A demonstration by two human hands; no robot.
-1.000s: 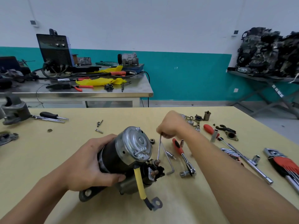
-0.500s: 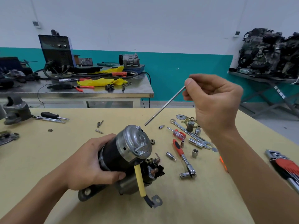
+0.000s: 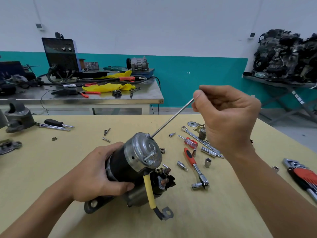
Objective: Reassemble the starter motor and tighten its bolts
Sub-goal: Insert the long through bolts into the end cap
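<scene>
While left hand (image 3: 92, 170) grips the starter motor (image 3: 135, 167) to steady it mid-table, right hand (image 3: 228, 115) pinches a long bolt (image 3: 171, 117), tip at the end-cap hole for insertion.

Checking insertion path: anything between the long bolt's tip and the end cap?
Nothing visible. The right hand pinches the long bolt, its tip at the upper rim of the end cap. The left hand grips the motor body behind the cap, clear of its face. Whether the tip has entered a hole cannot be told.
</scene>
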